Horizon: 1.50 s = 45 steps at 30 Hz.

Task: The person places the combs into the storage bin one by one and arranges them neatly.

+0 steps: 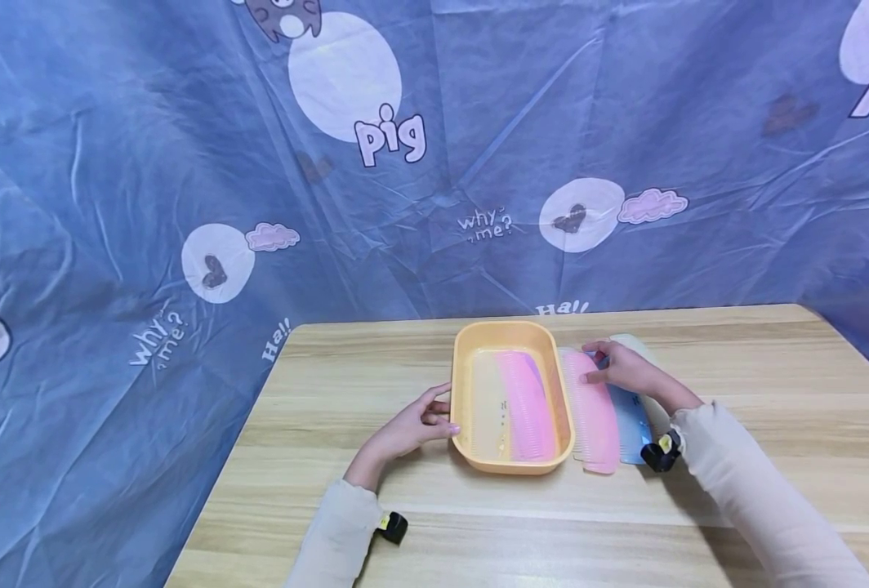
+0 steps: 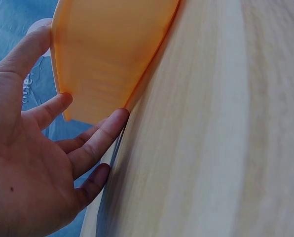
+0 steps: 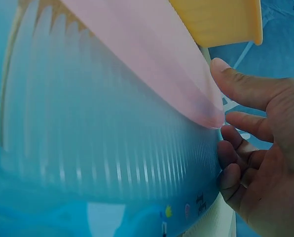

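A yellow plastic tray (image 1: 508, 467) stands on the table, with a pale yellow comb (image 1: 484, 408) and a bright pink comb (image 1: 528, 408) in it. My left hand (image 1: 416, 423) touches the tray's left side with spread, slightly bent fingers; the left wrist view has its fingertips (image 2: 118, 116) at the tray wall. Right of the tray, my right hand (image 1: 626, 371) holds the far end of a light pink comb (image 1: 598, 425) between thumb and index finger. Beneath that comb and the hand lie a blue comb (image 1: 631, 416) and a pale green comb (image 1: 629, 343), both partly hidden.
The wooden table (image 1: 493, 531) extends in front of the tray and to both sides. A blue printed cloth (image 1: 434, 261) hangs behind the table's far edge. Small black cameras (image 1: 393, 527) are worn on both wrists.
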Each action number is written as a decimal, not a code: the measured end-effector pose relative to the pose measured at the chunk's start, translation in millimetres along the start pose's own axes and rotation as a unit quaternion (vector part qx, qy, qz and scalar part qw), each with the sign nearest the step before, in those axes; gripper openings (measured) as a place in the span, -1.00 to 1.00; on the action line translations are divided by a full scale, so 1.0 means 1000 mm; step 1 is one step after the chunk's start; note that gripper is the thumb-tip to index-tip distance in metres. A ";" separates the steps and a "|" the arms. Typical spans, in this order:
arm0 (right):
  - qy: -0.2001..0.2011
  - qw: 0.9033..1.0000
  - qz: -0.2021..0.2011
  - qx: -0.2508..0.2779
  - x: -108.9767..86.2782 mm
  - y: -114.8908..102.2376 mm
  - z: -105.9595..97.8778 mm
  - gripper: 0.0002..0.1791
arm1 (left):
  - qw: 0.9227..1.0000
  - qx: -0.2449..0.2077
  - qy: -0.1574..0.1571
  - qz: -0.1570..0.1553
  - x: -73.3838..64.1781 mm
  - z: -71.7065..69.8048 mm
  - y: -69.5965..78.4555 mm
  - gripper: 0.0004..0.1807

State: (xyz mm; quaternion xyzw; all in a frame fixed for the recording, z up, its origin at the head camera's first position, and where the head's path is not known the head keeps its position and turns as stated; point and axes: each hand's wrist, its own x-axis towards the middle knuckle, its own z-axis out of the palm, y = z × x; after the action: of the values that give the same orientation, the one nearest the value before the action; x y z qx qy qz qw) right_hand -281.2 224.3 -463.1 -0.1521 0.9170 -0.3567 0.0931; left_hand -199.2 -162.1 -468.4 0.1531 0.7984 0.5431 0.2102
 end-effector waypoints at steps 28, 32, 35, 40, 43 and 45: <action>-0.029 0.999 -0.005 -0.020 0.007 -0.003 -0.003 -0.36 | 1.000 0.003 -0.002 -0.006 0.001 0.000 0.002 -0.14; -0.036 0.999 -0.007 -0.016 0.006 -0.004 -0.004 -0.37 | 1.000 0.001 -0.003 -0.007 0.001 0.000 0.001 -0.13; -0.047 0.999 -0.005 -0.011 0.006 -0.005 -0.003 -0.39 | 1.000 0.004 -0.001 -0.004 0.001 0.001 0.000 -0.13; -0.065 0.998 0.003 -0.005 0.006 -0.004 -0.003 -0.44 | 1.000 0.006 0.003 -0.012 0.000 0.001 0.001 -0.15; -0.070 0.998 0.007 -0.003 0.006 -0.004 -0.004 -0.44 | 1.000 0.006 0.004 -0.013 0.000 0.001 0.002 -0.15; -0.071 0.997 0.007 -0.002 0.005 -0.005 -0.004 -0.43 | 1.000 0.006 0.004 -0.012 -0.001 0.001 0.002 -0.15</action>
State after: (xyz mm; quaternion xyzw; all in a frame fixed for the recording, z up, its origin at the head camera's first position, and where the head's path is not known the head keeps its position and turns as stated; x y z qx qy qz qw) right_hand -286.1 221.3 -457.0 -0.1707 0.9099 -0.3423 0.1603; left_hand -198.1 -160.7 -466.6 0.1426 0.8041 0.5366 0.2126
